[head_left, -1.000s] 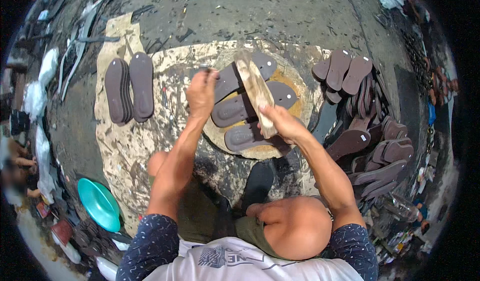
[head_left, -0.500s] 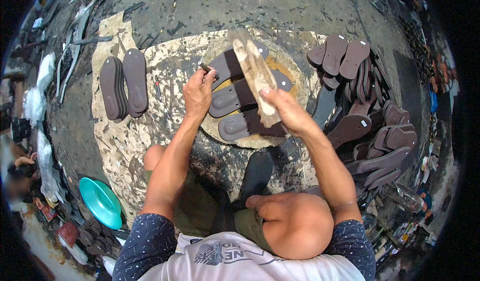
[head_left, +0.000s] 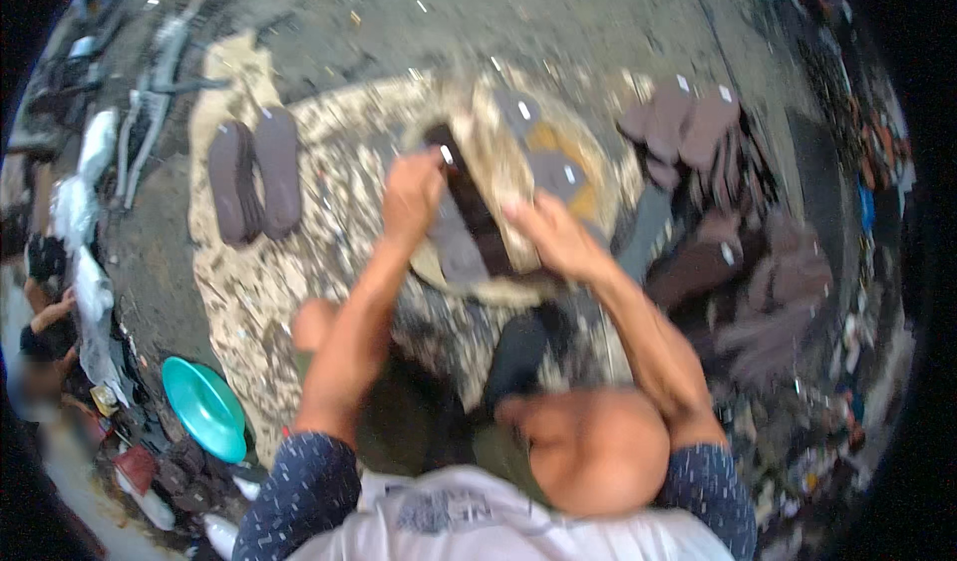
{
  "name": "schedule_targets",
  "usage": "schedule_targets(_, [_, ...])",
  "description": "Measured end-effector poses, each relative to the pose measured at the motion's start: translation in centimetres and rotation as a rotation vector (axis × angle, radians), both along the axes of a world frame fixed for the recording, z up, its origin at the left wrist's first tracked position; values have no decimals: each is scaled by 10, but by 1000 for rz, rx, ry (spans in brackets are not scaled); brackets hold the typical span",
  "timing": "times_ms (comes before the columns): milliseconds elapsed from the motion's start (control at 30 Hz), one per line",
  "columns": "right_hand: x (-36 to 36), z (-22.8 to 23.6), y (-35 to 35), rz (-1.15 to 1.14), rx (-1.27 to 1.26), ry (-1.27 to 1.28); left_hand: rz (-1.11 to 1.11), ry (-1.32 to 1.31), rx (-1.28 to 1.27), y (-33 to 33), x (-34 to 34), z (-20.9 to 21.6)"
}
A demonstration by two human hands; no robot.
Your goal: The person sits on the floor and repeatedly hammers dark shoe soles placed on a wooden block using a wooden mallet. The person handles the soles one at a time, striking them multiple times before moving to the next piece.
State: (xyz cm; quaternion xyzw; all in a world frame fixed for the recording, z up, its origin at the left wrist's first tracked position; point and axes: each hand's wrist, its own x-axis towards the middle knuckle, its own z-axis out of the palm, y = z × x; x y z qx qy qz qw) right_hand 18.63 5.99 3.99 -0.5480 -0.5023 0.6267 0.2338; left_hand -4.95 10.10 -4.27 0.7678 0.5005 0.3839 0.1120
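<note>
My right hand [head_left: 560,237] grips the lower end of a pale wooden bat [head_left: 495,167], a thick bar that slants up and left over the work block. Closed in a pinch, my left hand [head_left: 412,194] is at the block's left side, with a short dark metal punch [head_left: 446,155] at its fingertips, blurred by motion. Beneath both hands lie dark sandal soles [head_left: 457,240] on a round block [head_left: 434,274]. The bat and its shadow cover part of them. Another sole [head_left: 560,174] shows to the right of the bat.
Stacked soles [head_left: 231,184] lie at the left on a stained sheet [head_left: 334,172]. A larger heap of soles [head_left: 688,127] spreads along the right. A turquoise basin [head_left: 206,408] stands at lower left. Part of another person's arm [head_left: 55,310] shows at the far left edge.
My left hand has moved right with the punch, over the soles. The bat has shifted slightly left and down in my right hand. The whole view has tilted a little and blurred.
</note>
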Motion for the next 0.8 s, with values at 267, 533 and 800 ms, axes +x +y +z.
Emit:
schedule_targets(267, [18,11,-38,-161,-381,149,209,-410,-728,-13,2,64])
schedule_targets(533, [56,6,-114,-437,300,-230,-351,121,-288,2,17,59])
schedule_targets(800, [106,-20,-232,-850,230,-200,-231,190,-190,15,1,59])
